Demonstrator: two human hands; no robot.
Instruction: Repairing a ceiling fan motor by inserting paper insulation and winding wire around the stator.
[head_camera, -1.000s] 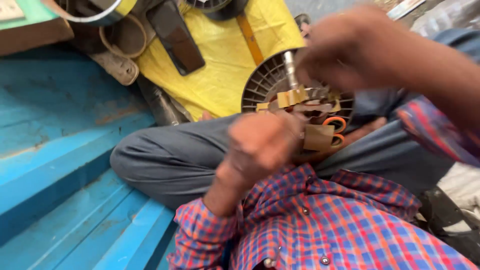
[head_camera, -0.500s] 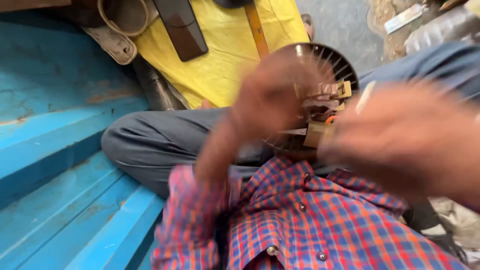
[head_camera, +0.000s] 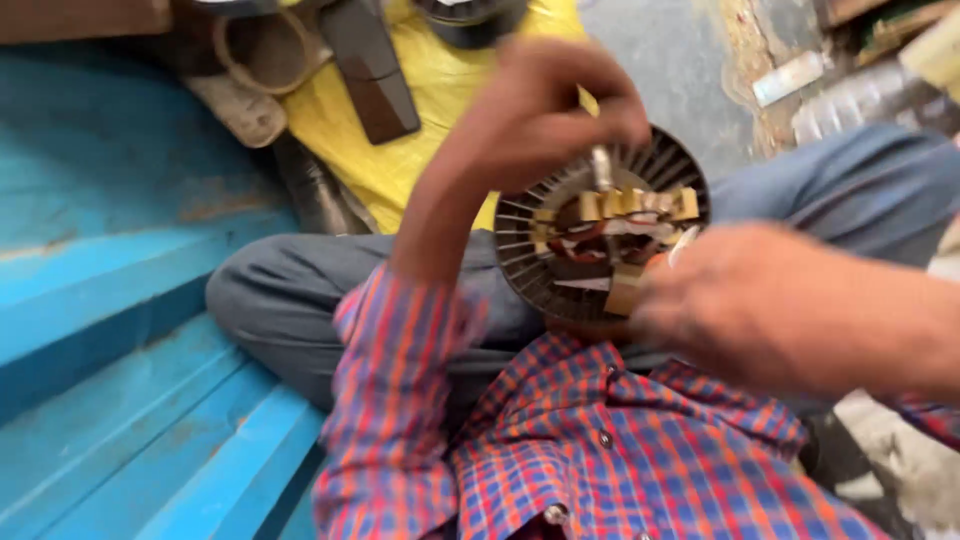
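Your left hand (head_camera: 540, 110) has moved up and now pinches the shaft (head_camera: 601, 165) of the round motor core (head_camera: 600, 240) resting on your lap. Your right hand (head_camera: 760, 310) has drawn back to its rim; grip unclear.

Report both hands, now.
Left hand: closed on the metal shaft of the round motor core.
Right hand: touching the core's edge; grip unclear.

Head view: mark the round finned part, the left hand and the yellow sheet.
round finned part (head_camera: 530, 265), head view, on the dark fins at its left edge
left hand (head_camera: 535, 115), head view, on the back of the hand
yellow sheet (head_camera: 440, 100), head view, on a bare patch right of the dark bar
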